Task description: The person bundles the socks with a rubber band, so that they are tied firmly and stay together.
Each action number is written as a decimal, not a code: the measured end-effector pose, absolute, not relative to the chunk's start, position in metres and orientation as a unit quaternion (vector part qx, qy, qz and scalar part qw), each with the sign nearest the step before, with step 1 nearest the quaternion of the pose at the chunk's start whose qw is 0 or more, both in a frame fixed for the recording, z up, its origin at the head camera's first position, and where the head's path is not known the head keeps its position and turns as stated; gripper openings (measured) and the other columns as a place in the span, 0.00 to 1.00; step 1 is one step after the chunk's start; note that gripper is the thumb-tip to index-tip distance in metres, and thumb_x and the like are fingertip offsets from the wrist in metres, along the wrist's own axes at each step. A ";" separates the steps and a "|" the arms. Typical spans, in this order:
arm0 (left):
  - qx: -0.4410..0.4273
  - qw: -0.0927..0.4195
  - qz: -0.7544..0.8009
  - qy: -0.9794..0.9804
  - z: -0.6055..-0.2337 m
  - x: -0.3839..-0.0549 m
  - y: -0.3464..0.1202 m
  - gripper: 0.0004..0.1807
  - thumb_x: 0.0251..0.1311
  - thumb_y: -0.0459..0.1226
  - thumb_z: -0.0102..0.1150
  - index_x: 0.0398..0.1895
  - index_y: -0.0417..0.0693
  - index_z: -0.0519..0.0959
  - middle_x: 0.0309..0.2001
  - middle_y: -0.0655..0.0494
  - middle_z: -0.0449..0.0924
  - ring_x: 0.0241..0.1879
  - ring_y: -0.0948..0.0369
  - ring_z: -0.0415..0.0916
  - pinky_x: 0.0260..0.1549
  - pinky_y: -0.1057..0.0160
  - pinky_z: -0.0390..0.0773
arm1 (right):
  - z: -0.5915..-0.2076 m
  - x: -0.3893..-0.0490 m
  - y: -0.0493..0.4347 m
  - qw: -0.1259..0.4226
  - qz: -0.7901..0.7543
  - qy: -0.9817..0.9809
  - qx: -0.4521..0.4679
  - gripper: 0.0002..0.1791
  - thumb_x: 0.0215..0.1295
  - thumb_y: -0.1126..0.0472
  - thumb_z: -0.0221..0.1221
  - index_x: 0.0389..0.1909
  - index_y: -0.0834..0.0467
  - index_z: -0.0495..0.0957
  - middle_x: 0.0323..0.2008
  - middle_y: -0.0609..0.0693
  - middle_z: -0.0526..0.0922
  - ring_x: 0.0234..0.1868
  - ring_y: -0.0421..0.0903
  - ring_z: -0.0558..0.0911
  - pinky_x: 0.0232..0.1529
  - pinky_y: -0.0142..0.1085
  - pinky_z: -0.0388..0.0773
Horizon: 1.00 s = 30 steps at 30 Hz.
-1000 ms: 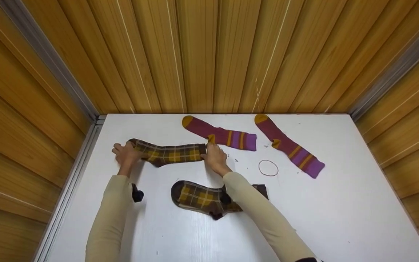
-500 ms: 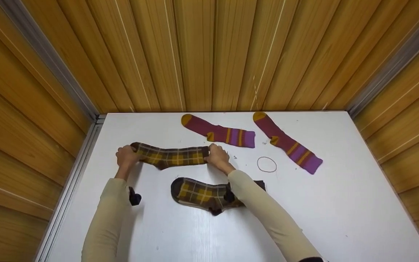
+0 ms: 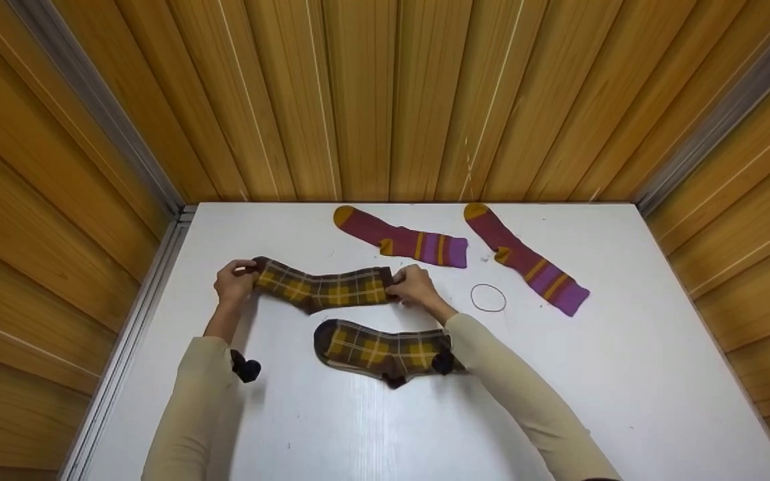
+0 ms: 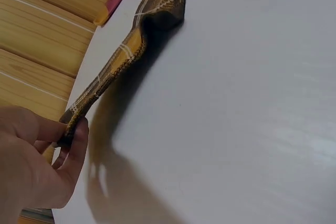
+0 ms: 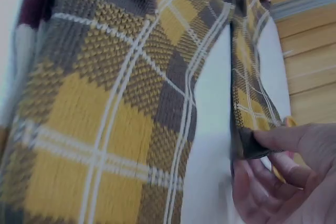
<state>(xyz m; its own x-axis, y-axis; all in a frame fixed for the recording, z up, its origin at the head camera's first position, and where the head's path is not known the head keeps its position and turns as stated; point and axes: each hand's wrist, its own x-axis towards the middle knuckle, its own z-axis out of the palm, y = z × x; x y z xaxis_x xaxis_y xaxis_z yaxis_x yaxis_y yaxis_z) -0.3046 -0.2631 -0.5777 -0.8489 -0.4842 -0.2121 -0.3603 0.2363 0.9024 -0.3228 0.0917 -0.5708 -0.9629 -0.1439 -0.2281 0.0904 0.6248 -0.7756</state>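
Observation:
A brown and yellow plaid sock [image 3: 331, 288] is stretched between both hands, and a shadow beneath it in the left wrist view shows its toe end raised off the table. My left hand [image 3: 233, 282] pinches the toe between thumb and fingers, as the left wrist view shows at the sock's dark tip [image 4: 67, 136]. At the other end, my right hand [image 3: 418, 287] pinches the dark cuff [image 5: 251, 142]. A second plaid sock [image 3: 371, 349] lies nearer to me, its cuff hidden under my right forearm. It fills much of the right wrist view.
Two maroon and purple striped socks, one left [image 3: 398, 239] and one right [image 3: 525, 260], lie toward the back of the white table [image 3: 625, 374]. A thin reddish ring [image 3: 488, 298] lies near them. Wood-look panels [image 3: 358, 100] wall the back and sides.
Both hands have carried the held plaid sock slightly to the right. The left fingers, earlier spread over the toe, now pinch its tip. The other socks stay put.

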 end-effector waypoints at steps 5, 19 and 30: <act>0.267 0.011 -0.629 -0.730 -0.565 -0.297 -0.254 0.20 0.67 0.28 0.59 0.62 0.41 0.77 0.44 0.50 0.82 0.30 0.70 0.73 0.31 0.72 0.78 | -0.563 -0.315 0.112 0.149 -0.552 0.820 -0.016 0.09 0.62 0.67 0.67 0.40 0.68 0.81 0.32 0.55 0.86 0.27 0.47 0.87 0.31 0.41 0.87; 0.159 -0.048 -0.729 -0.664 -0.525 -0.275 -0.218 0.20 0.70 0.25 0.55 0.63 0.28 0.72 0.49 0.49 0.75 0.38 0.67 0.80 0.42 0.72 0.83 | -0.519 -0.296 0.163 0.129 -0.662 0.738 0.005 0.12 0.68 0.69 0.63 0.48 0.71 0.77 0.33 0.46 0.82 0.31 0.38 0.85 0.38 0.35 0.88; 0.132 -0.061 -0.740 -0.656 -0.505 -0.264 -0.191 0.16 0.70 0.27 0.56 0.59 0.30 0.76 0.47 0.51 0.78 0.38 0.65 0.82 0.43 0.70 0.84 | -0.511 -0.275 0.205 0.129 -0.656 0.744 0.003 0.18 0.66 0.71 0.64 0.54 0.75 0.75 0.34 0.46 0.80 0.31 0.37 0.85 0.36 0.30 0.86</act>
<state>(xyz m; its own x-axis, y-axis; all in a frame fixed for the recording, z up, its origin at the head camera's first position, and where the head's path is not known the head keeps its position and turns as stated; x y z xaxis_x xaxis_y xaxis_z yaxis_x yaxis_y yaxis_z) -0.2640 -0.1907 -0.5051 -0.9576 -0.0839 -0.2757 -0.2636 -0.1312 0.9557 -0.2747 0.2047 -0.5107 -0.9666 -0.1650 -0.1959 0.1739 0.1389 -0.9749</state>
